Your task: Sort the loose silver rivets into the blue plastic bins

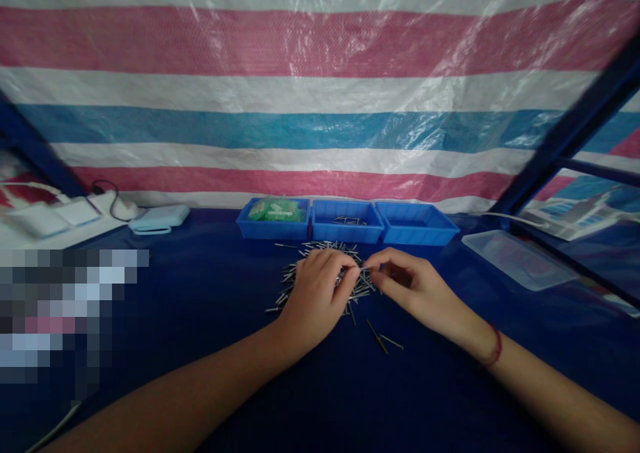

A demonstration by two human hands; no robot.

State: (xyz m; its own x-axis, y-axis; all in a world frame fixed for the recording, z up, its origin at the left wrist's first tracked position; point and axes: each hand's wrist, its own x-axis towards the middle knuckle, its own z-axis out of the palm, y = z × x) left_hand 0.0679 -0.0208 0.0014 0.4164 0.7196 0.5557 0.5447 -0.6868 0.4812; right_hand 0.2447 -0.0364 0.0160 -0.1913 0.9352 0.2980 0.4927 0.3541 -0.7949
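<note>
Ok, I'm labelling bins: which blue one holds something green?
The leftmost blue bin; it alone shows green packaging inside, while the middle bin holds thin metal pieces.

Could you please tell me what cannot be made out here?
In the head view:
- Thin item between left hand and right hand: too small, partly covered by them.
- Metal pin pile: partly hidden behind left hand.
- Lower left: masked by pixelation.
- Left forearm: cut by bottom edge.

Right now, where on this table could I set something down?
Tabletop shows bare between the pale blue item and the pin pile, and between the forearms, nearer the viewer than two loose pins. It's crowded where the left hand and right hand meet over the pile, up to the blue trays.
</note>
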